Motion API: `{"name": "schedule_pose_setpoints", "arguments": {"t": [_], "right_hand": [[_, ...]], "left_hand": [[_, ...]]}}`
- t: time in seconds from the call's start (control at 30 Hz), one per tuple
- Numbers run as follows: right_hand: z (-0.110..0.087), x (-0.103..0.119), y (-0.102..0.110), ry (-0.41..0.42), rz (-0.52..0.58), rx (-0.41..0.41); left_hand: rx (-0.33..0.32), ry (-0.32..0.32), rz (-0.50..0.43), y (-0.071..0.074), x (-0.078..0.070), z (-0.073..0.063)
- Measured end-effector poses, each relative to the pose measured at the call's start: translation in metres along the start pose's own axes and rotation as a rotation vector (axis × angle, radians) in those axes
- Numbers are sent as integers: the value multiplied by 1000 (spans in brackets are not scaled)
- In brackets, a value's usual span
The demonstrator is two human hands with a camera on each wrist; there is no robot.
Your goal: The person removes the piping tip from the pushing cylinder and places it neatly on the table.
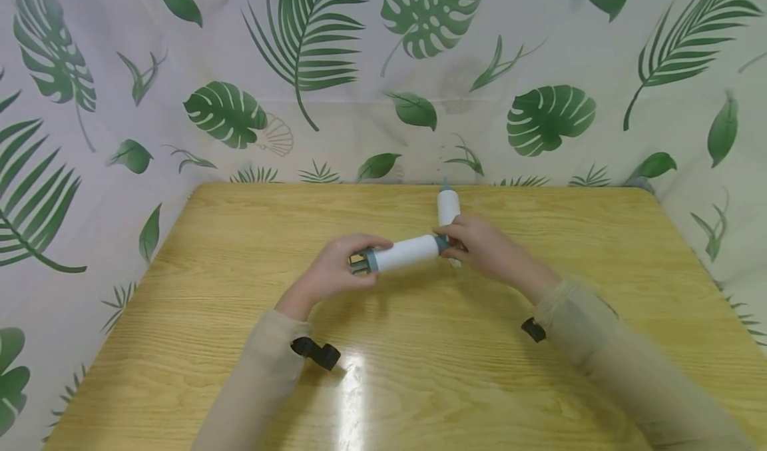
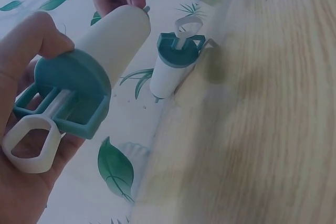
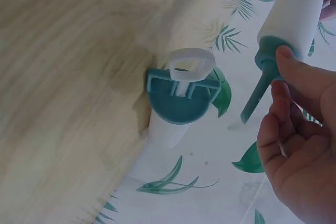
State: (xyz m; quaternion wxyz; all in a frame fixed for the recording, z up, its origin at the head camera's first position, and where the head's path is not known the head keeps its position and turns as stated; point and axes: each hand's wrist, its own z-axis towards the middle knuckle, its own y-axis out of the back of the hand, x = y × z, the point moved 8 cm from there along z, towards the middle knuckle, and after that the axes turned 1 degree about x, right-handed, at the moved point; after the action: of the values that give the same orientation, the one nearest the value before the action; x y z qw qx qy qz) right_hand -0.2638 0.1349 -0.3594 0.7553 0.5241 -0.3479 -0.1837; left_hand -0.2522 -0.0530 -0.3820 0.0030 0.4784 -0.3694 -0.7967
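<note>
A white syringe (image 1: 407, 253) with teal ends is held slanting over the table between both hands. At its plunger end, the left hand (image 1: 343, 268) grips round the teal flange (image 2: 73, 72); a white pull ring (image 2: 32, 165) sticks out beside the palm. The right hand (image 1: 482, 246) pinches the base of the teal nozzle (image 3: 259, 95) between thumb and fingers, and the nozzle's slim tip stays bare. A second, matching syringe (image 1: 448, 206) lies at the back of the table, its nozzle toward the wall and its ring end partly behind the right hand.
The wood-grain table (image 1: 240, 224) reaches back to a leaf-printed cloth (image 1: 335, 144), which also lines both sides. Each beige sleeve carries a black wrist device, one at the left cuff (image 1: 315, 352), another at the right (image 1: 533, 330).
</note>
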Motion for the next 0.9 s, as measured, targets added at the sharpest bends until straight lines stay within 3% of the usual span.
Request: {"name": "schedule_pose_setpoints", "arguments": {"t": [0.17,0.37,0.6,0.9], "right_hand": [[-16,3,-2,16,-9,-27],[-29,0,-10,16,53,14],[-41,-15,-28,-86,339,140],[-49,-20,-27,-123,566,44]], "left_hand": [[34,-51,-7,-7,-2,-3],[109,-40,-12,-17,-2,-7],[142,-45,-30,-21,-2,-9],[123,-47,-63,-21,0,-9]]}}
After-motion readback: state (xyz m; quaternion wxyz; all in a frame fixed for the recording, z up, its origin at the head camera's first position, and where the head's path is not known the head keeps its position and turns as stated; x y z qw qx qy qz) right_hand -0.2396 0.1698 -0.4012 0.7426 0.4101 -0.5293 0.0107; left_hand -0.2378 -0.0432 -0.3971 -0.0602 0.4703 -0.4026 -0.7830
